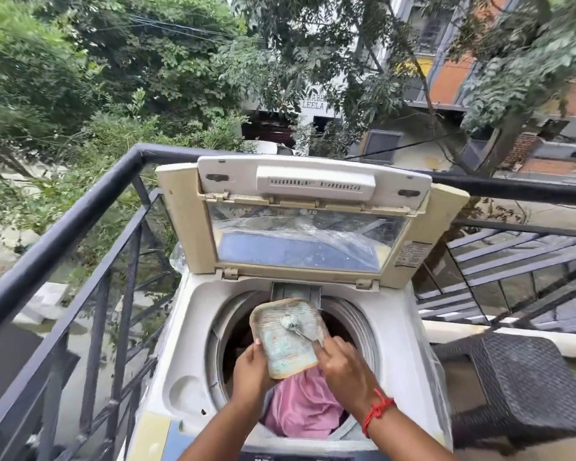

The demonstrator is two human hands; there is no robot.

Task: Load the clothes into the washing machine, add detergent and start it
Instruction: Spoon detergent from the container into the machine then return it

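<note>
Over the open drum, left hand (pixel 251 369) gripped the stiff, light, detergent-crusted plastic tray's (pixel 285 337) edge; right hand (pixel 341 367) pinched a thin metal spoon (pixel 300 331).

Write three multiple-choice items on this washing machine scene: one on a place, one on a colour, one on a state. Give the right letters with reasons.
1. Where is the tray held?
A. Over the open drum
B. On the railing
C. On the wicker stool

2. What colour is the cloth showing in the drum?
A. Green
B. Pink
C. Black

3. How is the lid?
A. Shut flat
B. Taken off
C. Raised open

Answers:
1 A: the left hand grips the tray's near edge above the drum mouth, while the right hand works a spoon in it.
2 B: pink fabric lies just under the hands.
3 C: the lid stands upright behind the drum, its clear window facing the camera.
</note>
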